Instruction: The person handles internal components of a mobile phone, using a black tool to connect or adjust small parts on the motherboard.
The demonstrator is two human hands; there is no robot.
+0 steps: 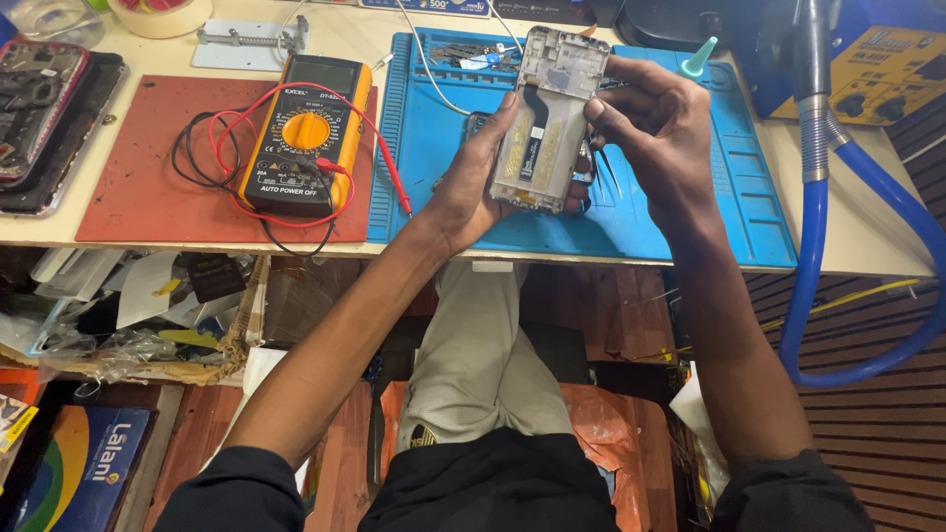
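Observation:
My left hand (471, 187) grips an opened phone frame (552, 113) by its lower left edge, holding it upright over the blue work mat (690, 197). The frame's inside faces me, with a black flex cable down its middle. My right hand (655, 123) is at the frame's right edge, fingers pinched on thin metal tweezers (608, 169) whose tips point down beside the frame.
A yellow multimeter (305, 133) with red and black leads lies on a red mat (148, 187) to the left. Dismantled phones (39, 108) sit at far left. A blue hose (867, 256) curves at right. A teal nozzle (698, 59) stands behind. Clutter fills the shelf below.

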